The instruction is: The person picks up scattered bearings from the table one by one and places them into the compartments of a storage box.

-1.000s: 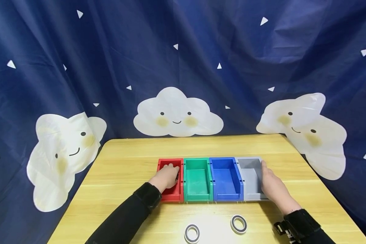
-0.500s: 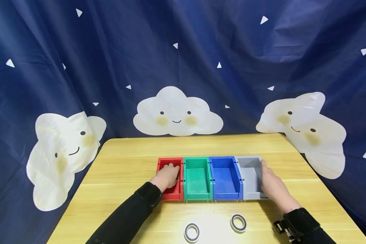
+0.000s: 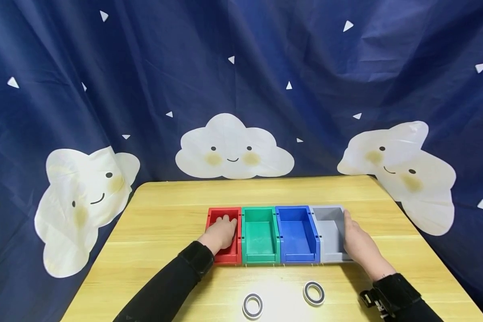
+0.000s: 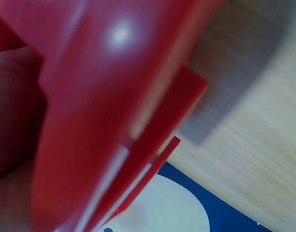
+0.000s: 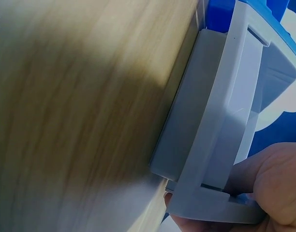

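My left hand [image 3: 220, 232] reaches down into the red bin [image 3: 229, 258], at the left end of a joined row. Its fingertips are hidden, so I cannot tell whether it holds anything. In the left wrist view, the red wall [image 4: 90, 130] covers most of the hand, and a bent digit [image 4: 12, 116] shows at the left edge. At the row's other end, my right hand [image 3: 362, 246] grips the side wall of the grey bin [image 3: 331, 228]. The right wrist view shows the thumb [image 5: 247, 174] inside that wall and a finger [image 5: 186, 224] outside it.
Between the end bins sit a green bin [image 3: 260, 237] and a blue bin [image 3: 298, 237]. Two ring-shaped bearings, a left bearing [image 3: 247, 314] and a right bearing [image 3: 307, 298], lie on the wooden table [image 3: 165, 232] in front. A dark blue curtain [image 3: 241, 89] hangs behind.
Both hands stay in place at the red and grey bins. The dark patch beside my left fingers is harder to see now. The whole head view has shifted very slightly.
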A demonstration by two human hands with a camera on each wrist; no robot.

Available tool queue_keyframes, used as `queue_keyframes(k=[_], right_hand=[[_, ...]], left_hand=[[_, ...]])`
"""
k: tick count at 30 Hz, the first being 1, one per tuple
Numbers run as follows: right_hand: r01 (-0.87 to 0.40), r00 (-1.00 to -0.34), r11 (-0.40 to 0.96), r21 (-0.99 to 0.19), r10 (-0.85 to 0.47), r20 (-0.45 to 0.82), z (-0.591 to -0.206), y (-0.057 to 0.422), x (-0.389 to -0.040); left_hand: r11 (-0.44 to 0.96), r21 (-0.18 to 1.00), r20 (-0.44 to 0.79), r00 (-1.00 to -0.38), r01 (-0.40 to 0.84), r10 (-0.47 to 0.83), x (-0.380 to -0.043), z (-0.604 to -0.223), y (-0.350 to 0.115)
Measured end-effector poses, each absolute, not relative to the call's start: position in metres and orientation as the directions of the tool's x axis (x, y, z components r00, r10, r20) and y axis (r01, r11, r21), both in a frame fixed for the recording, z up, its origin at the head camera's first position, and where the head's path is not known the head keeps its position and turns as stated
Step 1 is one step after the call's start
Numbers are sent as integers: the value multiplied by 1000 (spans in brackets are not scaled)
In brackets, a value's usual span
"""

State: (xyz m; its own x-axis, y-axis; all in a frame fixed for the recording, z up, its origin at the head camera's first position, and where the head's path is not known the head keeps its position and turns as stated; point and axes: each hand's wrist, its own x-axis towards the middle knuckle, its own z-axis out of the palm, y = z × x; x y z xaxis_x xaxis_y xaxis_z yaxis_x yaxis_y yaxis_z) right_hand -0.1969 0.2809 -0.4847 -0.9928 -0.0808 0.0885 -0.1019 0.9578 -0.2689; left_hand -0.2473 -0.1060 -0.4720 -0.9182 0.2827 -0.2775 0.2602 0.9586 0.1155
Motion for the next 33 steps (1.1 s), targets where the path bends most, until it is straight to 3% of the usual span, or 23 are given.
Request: queue_keyframes(k=[16,27,33], right_hand=[[-111,-990,959,-262,-85,109,-486,281,-196],[-122,-989,959,-254,-95,117,-487,281,-196],[-119,-988,959,-257,-90,122,-487,280,-196]], left_hand=[[957,90,-258,-922,276,290,-241,-473,-105],[941,44,-166,-926,337,339,-232,-464,-110],[920,127,-107,-917,371,385,-226,-451,-119]])
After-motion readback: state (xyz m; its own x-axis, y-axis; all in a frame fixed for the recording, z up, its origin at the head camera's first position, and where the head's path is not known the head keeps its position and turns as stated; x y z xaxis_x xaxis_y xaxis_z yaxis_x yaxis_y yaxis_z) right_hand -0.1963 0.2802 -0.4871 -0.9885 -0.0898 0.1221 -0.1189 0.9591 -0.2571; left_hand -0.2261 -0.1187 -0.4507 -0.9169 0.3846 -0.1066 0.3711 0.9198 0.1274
